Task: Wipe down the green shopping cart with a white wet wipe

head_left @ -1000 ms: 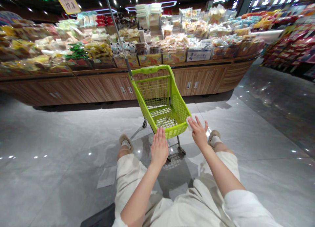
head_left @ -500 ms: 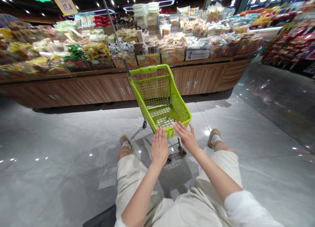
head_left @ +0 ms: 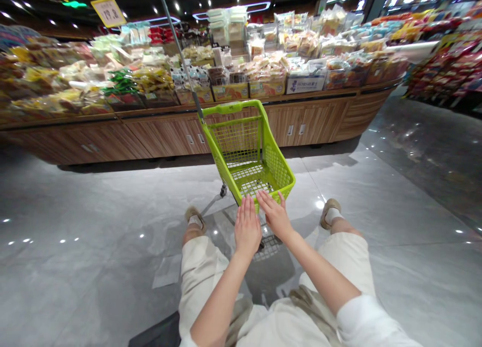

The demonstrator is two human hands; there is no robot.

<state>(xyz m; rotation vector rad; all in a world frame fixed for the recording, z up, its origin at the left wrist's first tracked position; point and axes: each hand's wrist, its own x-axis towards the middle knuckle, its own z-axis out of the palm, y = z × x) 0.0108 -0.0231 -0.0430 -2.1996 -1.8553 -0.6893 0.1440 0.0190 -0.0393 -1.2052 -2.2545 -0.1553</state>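
Head view: the left hand (head_left: 247, 226) and right hand (head_left: 274, 215) were both open, fingers extended, against the near rim of a lime-green shopping cart (head_left: 229, 107) standing on the tile floor (head_left: 75, 211). Beyond it stood a wood-fronted display counter (head_left: 94, 143) stacked with packaged foods (head_left: 263, 71).

Ceiling spotlights (head_left: 176, 6) glint off the polished floor (head_left: 94, 286), with fisheye-bowed edges
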